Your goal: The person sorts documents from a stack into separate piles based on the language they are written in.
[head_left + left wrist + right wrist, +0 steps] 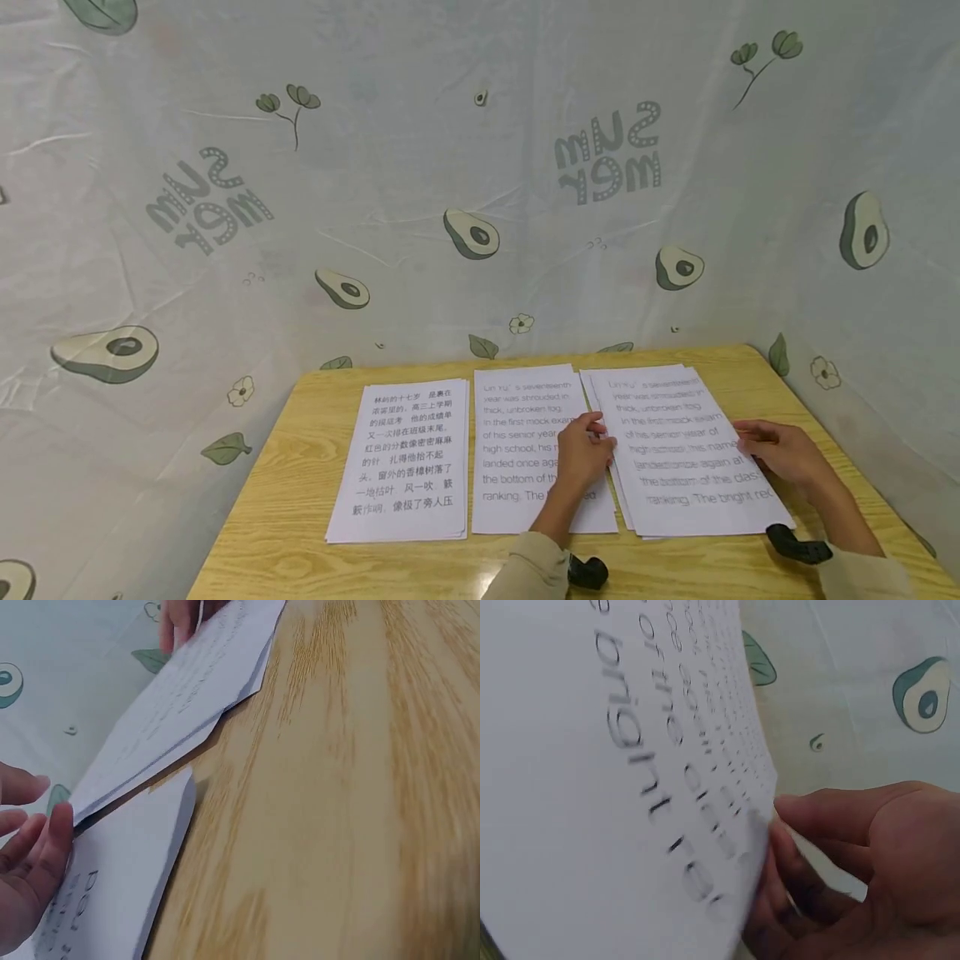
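Three piles of printed paper lie in a row on the table. My right hand pinches the right edge of the English-text sheet on the rightmost pile. In the right wrist view, the thumb is at the edge of this paper, with fingers partly hidden behind it. At the pile's left edge, my left hand touches the paper with its fingertips, its thumb apart from the fingers in the left wrist view. That hand is over the middle English-text pile, covering part of its print.
A pile of sheets with Chinese text lies at the left. Beneath everything is a yellow wood-grain table. A pale curtain with avocado prints hangs behind and along the sides. Black straps sit at the wrists.
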{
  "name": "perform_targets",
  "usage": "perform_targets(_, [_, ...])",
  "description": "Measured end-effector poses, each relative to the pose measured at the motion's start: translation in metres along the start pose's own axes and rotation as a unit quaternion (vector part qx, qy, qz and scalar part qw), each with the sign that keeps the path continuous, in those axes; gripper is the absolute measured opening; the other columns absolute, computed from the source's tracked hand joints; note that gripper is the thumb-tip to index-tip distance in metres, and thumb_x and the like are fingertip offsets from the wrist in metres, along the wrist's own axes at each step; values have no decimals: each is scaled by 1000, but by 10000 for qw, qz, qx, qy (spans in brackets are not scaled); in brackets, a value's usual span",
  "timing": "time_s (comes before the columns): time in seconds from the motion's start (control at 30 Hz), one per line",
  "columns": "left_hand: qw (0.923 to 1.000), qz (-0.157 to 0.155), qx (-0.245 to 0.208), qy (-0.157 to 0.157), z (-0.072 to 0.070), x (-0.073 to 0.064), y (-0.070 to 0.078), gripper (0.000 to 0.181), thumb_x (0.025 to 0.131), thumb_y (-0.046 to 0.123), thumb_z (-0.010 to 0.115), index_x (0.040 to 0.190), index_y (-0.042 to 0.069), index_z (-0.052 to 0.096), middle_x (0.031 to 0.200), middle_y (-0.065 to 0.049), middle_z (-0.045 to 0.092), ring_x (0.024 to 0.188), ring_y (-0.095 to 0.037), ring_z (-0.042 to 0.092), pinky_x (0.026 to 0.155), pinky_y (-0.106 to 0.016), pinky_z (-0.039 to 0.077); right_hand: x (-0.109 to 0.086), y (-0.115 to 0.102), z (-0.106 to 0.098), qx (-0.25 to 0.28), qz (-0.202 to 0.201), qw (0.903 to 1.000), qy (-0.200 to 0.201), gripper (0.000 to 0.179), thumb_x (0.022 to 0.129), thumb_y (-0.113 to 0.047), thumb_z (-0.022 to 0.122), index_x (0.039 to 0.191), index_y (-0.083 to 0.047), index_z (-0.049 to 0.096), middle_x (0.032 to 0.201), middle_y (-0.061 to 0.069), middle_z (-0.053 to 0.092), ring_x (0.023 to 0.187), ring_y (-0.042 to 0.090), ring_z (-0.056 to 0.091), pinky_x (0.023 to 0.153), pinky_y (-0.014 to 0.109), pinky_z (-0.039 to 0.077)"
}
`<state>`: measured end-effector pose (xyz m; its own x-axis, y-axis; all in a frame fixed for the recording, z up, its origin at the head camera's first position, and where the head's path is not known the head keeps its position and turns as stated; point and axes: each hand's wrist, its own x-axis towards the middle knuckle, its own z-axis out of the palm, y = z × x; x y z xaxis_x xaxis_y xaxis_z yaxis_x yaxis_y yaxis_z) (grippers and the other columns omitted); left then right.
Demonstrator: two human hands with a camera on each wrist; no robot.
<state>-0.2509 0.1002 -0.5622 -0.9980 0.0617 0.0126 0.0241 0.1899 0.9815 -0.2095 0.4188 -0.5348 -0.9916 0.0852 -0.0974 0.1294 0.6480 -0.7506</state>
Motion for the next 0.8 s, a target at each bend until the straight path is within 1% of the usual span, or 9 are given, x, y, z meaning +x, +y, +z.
perform_targets(0.1, [9997, 202, 123, 78, -11, -1, 0, 47, 88, 0, 81, 134, 1, 72, 101, -2, 71, 73, -1, 67, 60, -17, 56, -6, -4, -2, -485, -17, 9981, 367, 54, 111, -27, 59, 144, 15, 55, 128, 37, 67, 86, 1, 62, 67, 24, 54])
perform_targets(0.13, [9995, 258, 148, 93, -16, -1, 0, 46, 88, 1, 82, 134, 1, 72, 102, -3, 71, 76, -1, 68, 61, -17, 57, -8, -6, -3, -564, -65, 9974, 440, 54, 111, -28, 59, 144, 15, 56, 129, 38, 66, 85, -1, 61, 67, 23, 54])
perform_targets(0.17, [9994, 297, 140, 104, -22, -2, 0, 46, 89, 2, 82, 134, 0, 72, 103, -4, 72, 77, -2, 69, 61, -18, 57, -10, -9, -3, -523, -103, 9976, 438, 54, 111, -28, 58, 144, 15, 56, 130, 39, 64, 85, -1, 60, 67, 24, 55])
perform_targets(0.27, [9993, 311, 140, 141, -40, -3, -1, 47, 90, 5, 82, 135, 1, 71, 105, -6, 73, 78, -3, 69, 60, -18, 58, -14, -22, 1, -400, -282, 9983, 318, 54, 111, -27, 59, 145, 15, 55, 133, 39, 64, 83, -7, 61, 69, 22, 59])
perform_targets(0.33, [9994, 280, 157, 147, -54, -3, -1, 47, 91, 8, 82, 137, 2, 70, 108, -7, 73, 77, -3, 67, 61, -18, 58, -15, -32, 6, -280, -417, 9986, 171, 54, 111, -25, 60, 145, 16, 55, 134, 38, 63, 85, -8, 61, 72, 21, 61])
perform_targets(0.43, [9994, 258, 182, 150, -75, -5, -3, 48, 93, 11, 82, 139, 3, 70, 112, -9, 73, 76, -4, 66, 63, -18, 58, -16, -48, 18, -110, -528, 9985, 16, 53, 111, -25, 61, 146, 14, 55, 135, 35, 64, 88, -4, 63, 75, 22, 61])
perform_targets(0.6, [9992, 278, 198, 202, -108, -8, -12, 48, 94, 13, 81, 139, 2, 69, 114, -12, 73, 78, -6, 65, 63, -20, 60, -14, -69, 42, 242, -545, 9978, -273, 52, 110, -24, 63, 146, 12, 56, 134, 30, 65, 94, 5, 66, 79, 19, 61])
perform_targets(0.73, [9992, 171, 270, 234, -133, -9, -16, 48, 95, 14, 80, 140, 3, 69, 116, -12, 73, 80, -8, 66, 66, -22, 61, -9, -81, 62, 472, -670, 9959, -381, 49, 109, -20, 63, 145, 13, 57, 130, 27, 66, 96, 11, 67, 80, 20, 62])
perform_targets(0.8, [9990, 70, 350, 255, -145, -9, -18, 48, 96, 15, 80, 141, 5, 69, 116, -11, 73, 81, -9, 66, 67, -23, 62, -6, -87, 72, 578, -689, 9950, -442, 48, 109, -20, 64, 145, 12, 58, 129, 26, 67, 97, 13, 67, 80, 21, 62])
